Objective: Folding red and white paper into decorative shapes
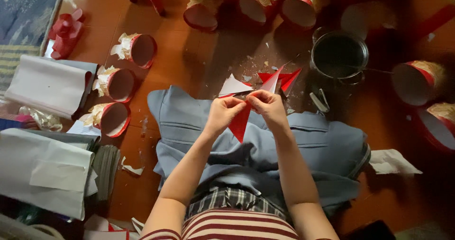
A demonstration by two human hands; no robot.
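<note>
Both hands meet in the middle of the view over my lap. My left hand (222,114) and my right hand (269,106) pinch the same folded piece of red paper (239,124), which hangs down in a point between them. The paper is white on its back; a white flap (233,86) and red pointed flaps (284,78) stick up behind my fingers. A grey-blue cloth (327,145) covers my knees beneath.
Several red paper cylinders with cream frills lie on the orange floor, three at left (118,84) and others along the top (201,12) and right (417,81). A dark metal pot (339,55) stands at right. White paper stacks (47,83) lie at left.
</note>
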